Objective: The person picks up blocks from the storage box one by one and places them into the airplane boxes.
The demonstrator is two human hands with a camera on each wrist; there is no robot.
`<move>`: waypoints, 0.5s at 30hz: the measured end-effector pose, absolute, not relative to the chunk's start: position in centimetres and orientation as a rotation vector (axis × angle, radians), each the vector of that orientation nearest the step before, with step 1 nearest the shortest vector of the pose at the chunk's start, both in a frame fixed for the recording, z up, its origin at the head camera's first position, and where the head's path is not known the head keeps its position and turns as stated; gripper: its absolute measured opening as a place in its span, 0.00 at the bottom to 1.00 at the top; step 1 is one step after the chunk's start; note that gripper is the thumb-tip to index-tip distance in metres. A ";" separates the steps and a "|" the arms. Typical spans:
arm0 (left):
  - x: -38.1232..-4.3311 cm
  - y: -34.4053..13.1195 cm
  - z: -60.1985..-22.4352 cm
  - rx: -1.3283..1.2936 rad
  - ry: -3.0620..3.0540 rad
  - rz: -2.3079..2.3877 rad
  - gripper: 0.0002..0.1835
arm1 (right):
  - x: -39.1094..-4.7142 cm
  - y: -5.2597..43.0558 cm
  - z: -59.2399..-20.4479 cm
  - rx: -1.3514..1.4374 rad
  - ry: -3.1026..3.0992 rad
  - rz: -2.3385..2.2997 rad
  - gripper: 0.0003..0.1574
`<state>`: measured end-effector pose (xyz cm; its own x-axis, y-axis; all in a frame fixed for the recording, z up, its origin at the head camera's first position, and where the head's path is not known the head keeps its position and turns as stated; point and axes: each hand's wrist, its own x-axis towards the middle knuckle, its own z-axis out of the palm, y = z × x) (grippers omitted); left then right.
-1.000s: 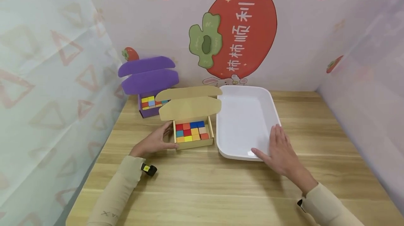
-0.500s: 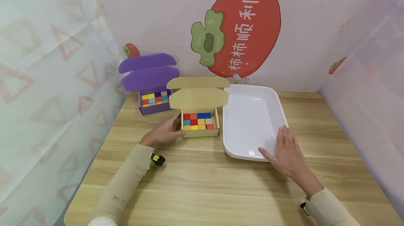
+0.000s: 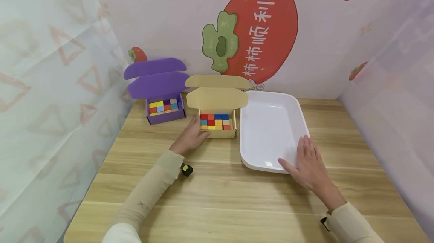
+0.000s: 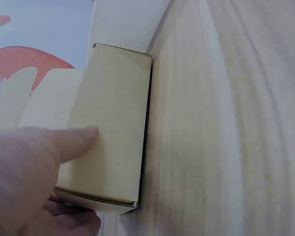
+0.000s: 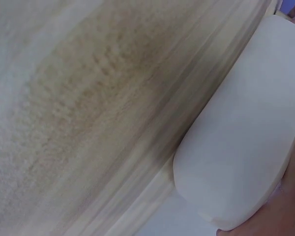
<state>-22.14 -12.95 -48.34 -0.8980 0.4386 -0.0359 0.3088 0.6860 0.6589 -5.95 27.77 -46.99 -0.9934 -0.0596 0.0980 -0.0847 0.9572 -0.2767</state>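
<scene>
My left hand [image 3: 191, 136] holds the near left corner of an open tan cardboard box [image 3: 222, 133]. Its thumb lies across the front wall, and the other fingers bend along the left side, as the left wrist view shows on the box [image 4: 113, 118]. Inside are rows of coloured wooden blocks [image 3: 214, 122] in red, blue, yellow and orange. To the right, my right hand [image 3: 308, 164] rests with straight fingers on the near right corner of a white plastic tray [image 3: 271, 122]. In the right wrist view, the tray's outer wall [image 5: 241, 123] shows beside the fingers.
A purple box [image 3: 166, 116], lid raised, stands behind and left of the tan box with similar blocks inside. The tan box sits between it and the tray on the wooden table [image 3: 217, 197]. A printed wall [image 3: 318, 47] closes off the back.
My left hand has slid the tan box back and to the right, away from me; it now stands further from the table's front. The right hand stays on the tray.
</scene>
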 end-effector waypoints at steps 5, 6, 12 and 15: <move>-23.0 -12.1 -48.0 0.588 2.741 0.945 0.51 | -5.9 27.8 -46.9 0.100 -3.027 0.428 0.71; -23.2 -12.0 -47.9 0.573 2.739 0.946 0.51 | -5.9 27.8 -46.8 0.098 -3.030 0.430 0.71; -24.9 -12.1 -47.7 0.521 2.725 0.937 0.51 | -5.8 27.7 -46.8 0.094 -3.042 0.432 0.71; -25.9 -12.3 -47.6 0.504 2.707 0.948 0.50 | -5.8 27.7 -46.8 0.094 -3.043 0.431 0.71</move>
